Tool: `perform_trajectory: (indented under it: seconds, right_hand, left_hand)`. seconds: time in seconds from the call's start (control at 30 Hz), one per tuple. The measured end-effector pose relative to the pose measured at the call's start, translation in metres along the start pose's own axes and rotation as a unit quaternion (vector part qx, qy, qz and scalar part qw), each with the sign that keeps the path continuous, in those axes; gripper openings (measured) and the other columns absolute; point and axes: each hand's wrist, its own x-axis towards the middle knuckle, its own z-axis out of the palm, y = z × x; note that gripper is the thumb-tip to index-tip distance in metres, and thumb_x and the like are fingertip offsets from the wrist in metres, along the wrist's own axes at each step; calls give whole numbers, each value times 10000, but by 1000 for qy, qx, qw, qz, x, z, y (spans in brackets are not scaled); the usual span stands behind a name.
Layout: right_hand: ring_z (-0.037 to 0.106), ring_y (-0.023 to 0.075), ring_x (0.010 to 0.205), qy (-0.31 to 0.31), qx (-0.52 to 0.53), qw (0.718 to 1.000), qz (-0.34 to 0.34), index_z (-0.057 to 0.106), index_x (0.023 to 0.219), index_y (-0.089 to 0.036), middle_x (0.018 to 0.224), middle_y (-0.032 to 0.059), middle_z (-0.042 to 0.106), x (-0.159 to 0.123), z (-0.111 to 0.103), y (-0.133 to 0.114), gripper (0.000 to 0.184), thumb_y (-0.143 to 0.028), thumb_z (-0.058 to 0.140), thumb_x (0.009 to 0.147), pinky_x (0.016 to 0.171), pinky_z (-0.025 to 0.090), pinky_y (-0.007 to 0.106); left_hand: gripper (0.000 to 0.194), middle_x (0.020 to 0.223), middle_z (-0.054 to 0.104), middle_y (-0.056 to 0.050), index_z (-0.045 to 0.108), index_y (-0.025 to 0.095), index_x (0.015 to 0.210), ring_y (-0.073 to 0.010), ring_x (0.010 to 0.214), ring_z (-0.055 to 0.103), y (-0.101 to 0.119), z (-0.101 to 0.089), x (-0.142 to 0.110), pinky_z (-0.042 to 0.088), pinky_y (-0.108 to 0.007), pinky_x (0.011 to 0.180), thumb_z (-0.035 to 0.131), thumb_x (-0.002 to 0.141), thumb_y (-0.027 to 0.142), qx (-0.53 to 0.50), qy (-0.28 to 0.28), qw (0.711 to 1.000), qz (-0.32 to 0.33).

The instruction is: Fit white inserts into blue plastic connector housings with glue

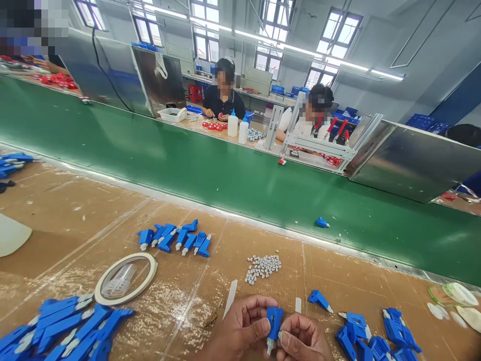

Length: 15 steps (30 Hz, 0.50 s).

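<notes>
"What does the left hand [245,327] have?"

"A blue plastic part [275,321], pinched between thumb and fingers, pale tip pointing near, above the brown work surface [180,271]."

"And the right hand [303,340]?"

"Closed, thumb against fingers, just beside the part's right side. I can't tell if it grips anything."

"What's around them?"

"Small pale pieces [263,267] beyond, a tape roll [151,276] left, and more blue parts [355,328] right."

A bare left hand [242,326] and bare right hand [302,338] with short, rounded thumbnails
</notes>
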Motion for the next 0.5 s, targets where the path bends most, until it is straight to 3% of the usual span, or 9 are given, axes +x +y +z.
perform_trajectory:
  seconds: [0.3,0.5]
  right_hand:
    - [634,94,522,25,-11,999,-18,685,720,-135,611,55,741,-1,2,1,395,-474,879,662,476,424,155]
    - [635,128,534,39,-77,995,-59,691,749,-144,608,49,731,-4,3,-1,398,-514,833,707,511,466,213]
  left_hand:
    - [537,784,683,-53,705,136,1004,-136,606,636,-1,2,-1,506,-219,488,864,623,479,7,14,1000,16]
    - [538,740,632,-26,689,138,990,-130,581,610,-7,-2,1,507,-223,485,855,623,496,32,28,998,37]
